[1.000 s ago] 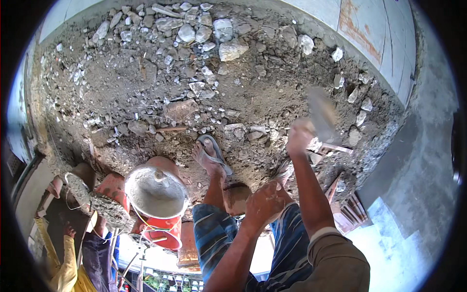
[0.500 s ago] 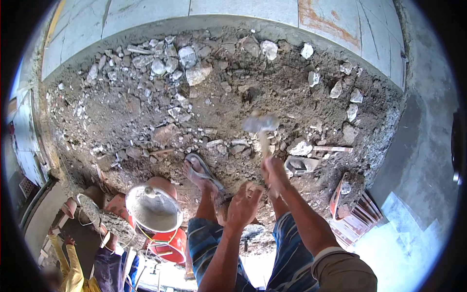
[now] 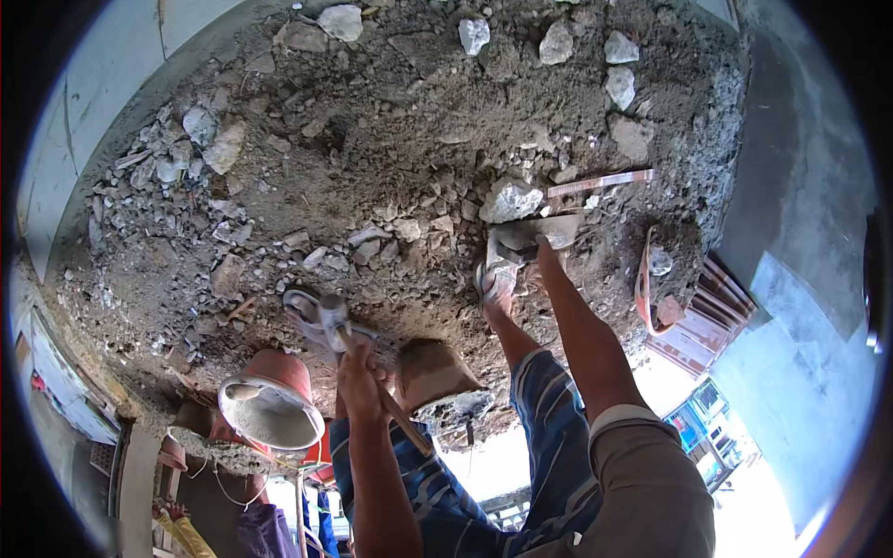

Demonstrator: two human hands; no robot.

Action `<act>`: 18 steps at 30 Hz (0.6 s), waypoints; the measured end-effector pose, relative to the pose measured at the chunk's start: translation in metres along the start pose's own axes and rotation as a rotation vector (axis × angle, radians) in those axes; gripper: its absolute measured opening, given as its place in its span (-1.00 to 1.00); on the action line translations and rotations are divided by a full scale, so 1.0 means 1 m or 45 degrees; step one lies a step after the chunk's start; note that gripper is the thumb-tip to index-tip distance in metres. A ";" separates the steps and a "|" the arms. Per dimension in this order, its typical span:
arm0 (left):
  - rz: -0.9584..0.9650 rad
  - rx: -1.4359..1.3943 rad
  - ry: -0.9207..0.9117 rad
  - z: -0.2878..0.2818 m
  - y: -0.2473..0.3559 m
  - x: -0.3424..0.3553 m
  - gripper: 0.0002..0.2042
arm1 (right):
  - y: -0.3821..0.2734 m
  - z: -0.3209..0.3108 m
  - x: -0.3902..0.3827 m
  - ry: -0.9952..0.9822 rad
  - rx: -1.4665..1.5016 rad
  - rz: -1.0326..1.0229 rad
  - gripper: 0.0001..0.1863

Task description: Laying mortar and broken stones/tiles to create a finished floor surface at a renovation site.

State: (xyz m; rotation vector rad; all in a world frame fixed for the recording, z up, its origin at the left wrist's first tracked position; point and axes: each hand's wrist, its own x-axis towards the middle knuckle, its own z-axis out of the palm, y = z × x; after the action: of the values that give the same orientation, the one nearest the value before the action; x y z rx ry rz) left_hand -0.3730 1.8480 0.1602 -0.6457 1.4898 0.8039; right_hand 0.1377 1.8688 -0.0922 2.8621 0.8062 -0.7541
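My left hand (image 3: 361, 383) is closed around the wooden handle of a hammer (image 3: 409, 430). Its grey head points up over my sandalled left foot (image 3: 302, 307), and the handle slants down across my thigh. My right arm reaches to the ground, where my right hand (image 3: 543, 249) grips a grey flat-bladed trowel (image 3: 549, 229), its fingers partly hidden. Just beyond the blade lies a large whitish rock (image 3: 511, 201). My right foot (image 3: 499, 290) is close beside the tool.
Loose soil and broken stones (image 3: 372, 246) cover the ground. A cement-smeared bucket (image 3: 272, 409) stands at left, and an upturned brown container (image 3: 435, 377) lies between my legs. At right are a reddish curved pan (image 3: 646, 288) and stacked tiles (image 3: 702, 321). A reddish strip (image 3: 602, 182) lies beyond the rock.
The hammer has passed from my right hand to my left and come down near my left foot. My right hand has taken hold of the trowel. The view has shifted.
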 end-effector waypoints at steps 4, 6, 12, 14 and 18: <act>0.168 0.369 0.240 -0.049 0.013 -0.011 -0.81 | -0.189 0.021 -0.217 -0.202 -0.313 -0.840 0.03; 0.083 0.440 0.080 -0.027 -0.016 0.001 -0.81 | -0.200 0.006 -0.192 0.013 -0.314 -1.006 0.21; -0.054 0.448 0.007 -0.002 -0.040 0.000 -0.85 | -0.242 0.005 -0.178 -0.275 -0.209 -0.627 0.31; 0.002 0.486 -0.007 -0.003 -0.037 0.002 -0.87 | -0.284 -0.024 -0.208 -0.514 -0.149 -0.632 0.27; 0.055 0.557 -0.075 0.007 -0.036 0.003 -0.88 | -0.336 -0.072 -0.221 -0.483 0.191 -0.886 0.29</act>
State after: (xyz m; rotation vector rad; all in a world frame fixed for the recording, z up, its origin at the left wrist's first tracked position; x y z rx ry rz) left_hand -0.3407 1.8326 0.1530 -0.2605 1.5642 0.4986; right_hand -0.1651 2.0681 0.0969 2.3865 1.7496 -1.4131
